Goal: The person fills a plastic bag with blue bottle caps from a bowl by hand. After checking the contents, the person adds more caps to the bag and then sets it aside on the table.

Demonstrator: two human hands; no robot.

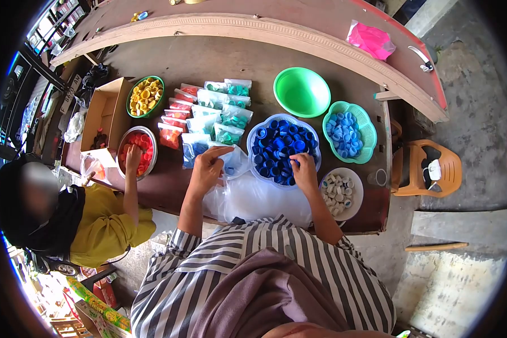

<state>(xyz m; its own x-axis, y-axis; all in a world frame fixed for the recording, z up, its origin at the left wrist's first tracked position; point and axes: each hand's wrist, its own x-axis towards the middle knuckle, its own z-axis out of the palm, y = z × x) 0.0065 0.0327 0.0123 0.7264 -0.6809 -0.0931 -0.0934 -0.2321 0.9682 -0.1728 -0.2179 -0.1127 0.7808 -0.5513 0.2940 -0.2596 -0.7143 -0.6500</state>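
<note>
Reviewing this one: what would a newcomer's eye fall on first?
Most likely the heap of dark blue caps in the pale bowl near the middle, with the right hand at its right side. Then perhaps the rows of small bags to its left, holding red, green and blue pieces, and the bright green bowl beyond it.

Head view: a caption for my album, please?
Right hand over dark blue caps, left hand beside a clear bag.
</note>
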